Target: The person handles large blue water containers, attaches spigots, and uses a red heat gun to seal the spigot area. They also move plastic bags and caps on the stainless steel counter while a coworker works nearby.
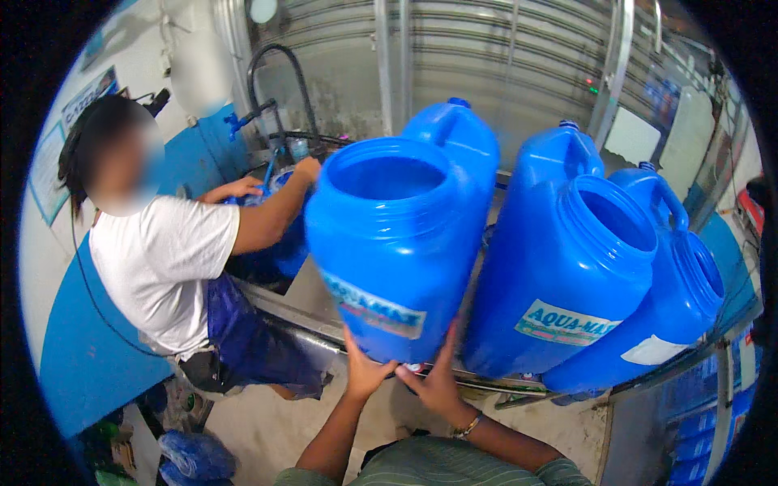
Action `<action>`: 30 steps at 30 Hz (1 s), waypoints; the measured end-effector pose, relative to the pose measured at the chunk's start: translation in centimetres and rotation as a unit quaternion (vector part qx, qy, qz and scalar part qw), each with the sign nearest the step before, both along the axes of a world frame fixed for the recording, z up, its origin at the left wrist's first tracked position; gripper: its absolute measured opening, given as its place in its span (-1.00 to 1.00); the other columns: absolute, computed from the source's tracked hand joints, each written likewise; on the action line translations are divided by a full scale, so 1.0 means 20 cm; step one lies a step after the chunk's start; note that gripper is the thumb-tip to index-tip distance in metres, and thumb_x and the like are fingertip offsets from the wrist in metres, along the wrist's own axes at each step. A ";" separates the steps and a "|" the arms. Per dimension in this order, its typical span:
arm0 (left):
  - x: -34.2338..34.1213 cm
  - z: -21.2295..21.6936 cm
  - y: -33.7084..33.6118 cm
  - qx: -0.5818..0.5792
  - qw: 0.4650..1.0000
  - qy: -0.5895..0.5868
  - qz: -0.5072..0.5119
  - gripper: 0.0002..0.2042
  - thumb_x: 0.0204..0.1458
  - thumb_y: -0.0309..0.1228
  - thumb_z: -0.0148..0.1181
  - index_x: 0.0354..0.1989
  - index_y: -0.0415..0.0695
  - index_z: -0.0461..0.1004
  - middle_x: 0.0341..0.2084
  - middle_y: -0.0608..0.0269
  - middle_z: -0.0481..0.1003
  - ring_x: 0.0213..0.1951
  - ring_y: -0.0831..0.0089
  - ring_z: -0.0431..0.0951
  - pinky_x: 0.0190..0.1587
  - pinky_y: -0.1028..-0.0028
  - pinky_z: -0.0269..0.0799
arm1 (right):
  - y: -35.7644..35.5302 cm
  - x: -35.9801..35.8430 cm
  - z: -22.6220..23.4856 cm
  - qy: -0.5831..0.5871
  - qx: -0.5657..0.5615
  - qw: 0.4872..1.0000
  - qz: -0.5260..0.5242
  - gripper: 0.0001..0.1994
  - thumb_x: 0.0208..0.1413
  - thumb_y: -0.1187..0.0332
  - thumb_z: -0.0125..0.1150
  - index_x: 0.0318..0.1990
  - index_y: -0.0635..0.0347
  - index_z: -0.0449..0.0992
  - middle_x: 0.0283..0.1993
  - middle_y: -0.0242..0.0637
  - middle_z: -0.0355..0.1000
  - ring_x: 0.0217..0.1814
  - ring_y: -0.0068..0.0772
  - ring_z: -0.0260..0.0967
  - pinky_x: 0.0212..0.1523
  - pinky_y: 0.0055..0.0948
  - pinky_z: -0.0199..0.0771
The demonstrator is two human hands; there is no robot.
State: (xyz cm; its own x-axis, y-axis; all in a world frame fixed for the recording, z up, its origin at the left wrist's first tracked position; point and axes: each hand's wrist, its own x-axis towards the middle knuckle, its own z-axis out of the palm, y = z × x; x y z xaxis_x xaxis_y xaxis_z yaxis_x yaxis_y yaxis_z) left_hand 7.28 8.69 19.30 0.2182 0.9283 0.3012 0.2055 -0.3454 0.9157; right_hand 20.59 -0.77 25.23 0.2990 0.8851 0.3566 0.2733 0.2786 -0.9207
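Observation:
A large blue plastic water jug (369, 243) with a wide, uncapped mouth and a moulded handle stands right in front of me, tilted a little. My left hand (369, 371) clasps its lower left side. Low on the other side, my right hand (436, 381), with a bracelet at the wrist, grips the same jug. The two thumbs almost meet under its label; some fingertips are hidden behind the jug. To its right stand a second blue jug (527, 275) with an open mouth and a third blue jug (660, 300) with a pale label.
At the left, a co-worker (166, 259) in a white shirt reaches over a blue container (284, 243) beneath a black hose (301, 77) and blue tap. The jugs rest along a metal counter (284, 306). Behind is a shutter (324, 81); bundled blue plastic (194, 458) lies on the floor.

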 end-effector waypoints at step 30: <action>-0.28 -0.13 0.08 -0.053 0.990 0.093 0.094 0.26 -0.54 -0.40 0.55 0.30 -0.39 -0.35 0.12 -0.21 0.19 0.15 0.01 0.27 0.23 0.22 0.15 | 1.51 0.93 -0.63 -0.139 -0.027 0.902 -0.407 -0.71 0.07 0.45 0.13 -0.01 0.11 0.47 -0.03 -0.23 0.47 0.08 -0.12 0.38 0.11 -0.22 0.37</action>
State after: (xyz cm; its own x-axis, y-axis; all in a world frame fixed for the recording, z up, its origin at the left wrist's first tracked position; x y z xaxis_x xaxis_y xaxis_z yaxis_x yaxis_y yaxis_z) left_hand 1.65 10.23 16.77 0.0807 0.9820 0.1709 0.4256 -0.1890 0.8850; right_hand 39.25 29.33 12.65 0.7638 0.4312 0.4803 0.5892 -0.1620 -0.7916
